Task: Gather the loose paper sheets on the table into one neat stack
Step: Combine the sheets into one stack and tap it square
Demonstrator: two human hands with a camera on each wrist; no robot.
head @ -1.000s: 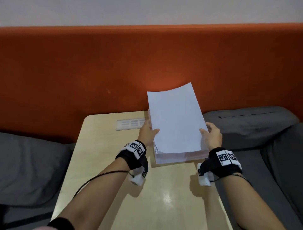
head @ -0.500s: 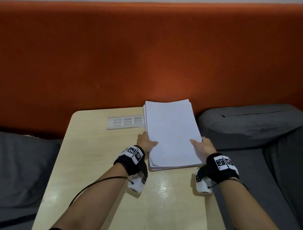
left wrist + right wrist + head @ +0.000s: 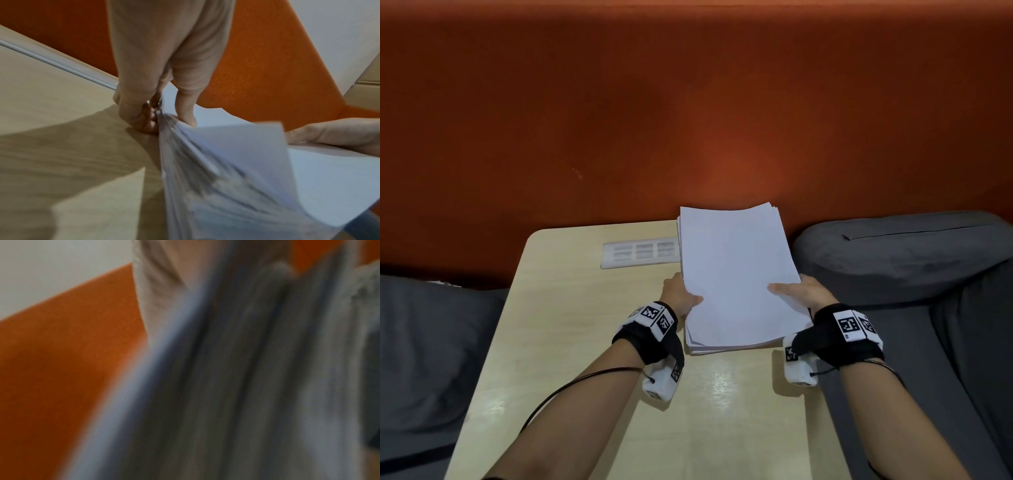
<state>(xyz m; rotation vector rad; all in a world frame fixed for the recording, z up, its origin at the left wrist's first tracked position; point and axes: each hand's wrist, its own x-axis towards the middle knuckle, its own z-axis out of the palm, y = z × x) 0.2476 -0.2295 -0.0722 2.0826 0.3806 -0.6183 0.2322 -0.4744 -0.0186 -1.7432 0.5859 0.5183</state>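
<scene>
A thick stack of white paper sheets (image 3: 736, 274) lies nearly flat on the light wooden table (image 3: 571, 325), toward its right side. My left hand (image 3: 681, 296) grips the stack's left edge, thumb on top and fingers curled underneath, as the left wrist view shows (image 3: 156, 116). My right hand (image 3: 803, 294) holds the right edge with its thumb laid across the top sheet. The sheets (image 3: 226, 170) fan apart slightly at the near corner. The right wrist view shows only blurred paper edges (image 3: 236, 369) close to the lens.
A white slotted panel (image 3: 640, 251) is set into the table's far edge, left of the stack. An orange upholstered backrest (image 3: 688, 120) rises behind. Grey cushions lie on the left (image 3: 424, 342) and the right (image 3: 911, 260).
The stack stood tilted upright on its near edge a second ago; both hands have lowered it so that it lies nearly flat on the table, still holding its sides.
</scene>
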